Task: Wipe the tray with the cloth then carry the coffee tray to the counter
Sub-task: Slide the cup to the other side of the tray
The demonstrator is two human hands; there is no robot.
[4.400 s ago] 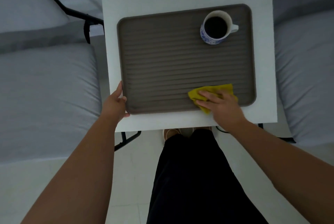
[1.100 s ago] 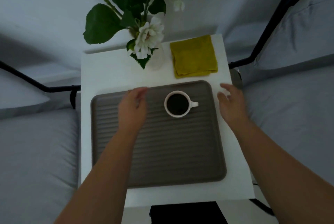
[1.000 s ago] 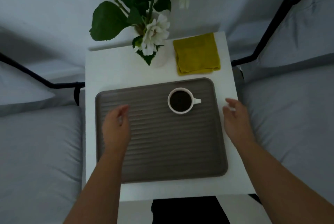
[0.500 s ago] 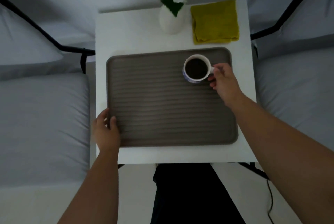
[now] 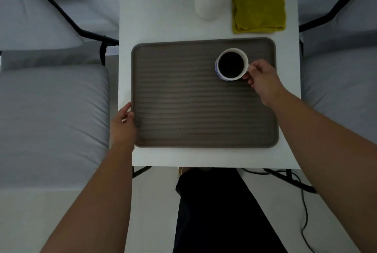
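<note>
Landmark for all positions: the tray (image 5: 204, 110), a brown ribbed rectangle lying flat on the white table (image 5: 163, 20); its long sides run left to right.

The cup (image 5: 231, 64), white with blue patterning and filled with dark coffee, stands upright on the tray's far right quarter, inside the rim. The right hand (image 5: 262, 76) reaches in over the tray's right side; its fingers (image 5: 247, 78) are curled at the cup's right flank where the handle lies, thumb on top, pinching it; the handle itself is covered by the hand.

The left hand (image 5: 123, 125) sits at the tray's left edge, toward the near corner; thumb laid over the rim onto the ribbed surface, the remaining fingers down along the outer edge; whether they pass beneath the tray cannot be told.

The cloth (image 5: 258, 7), yellow and folded roughly square, lies on the table just beyond the tray's far right corner, apart from it. A white vase (image 5: 208, 2) with green leaves stands beyond the tray's far edge, just left of the cloth.

Grey cushions (image 5: 51, 110) flank the table to the tray's left and right; the person's dark-clad legs (image 5: 214, 212) show below the tray's near edge.
</note>
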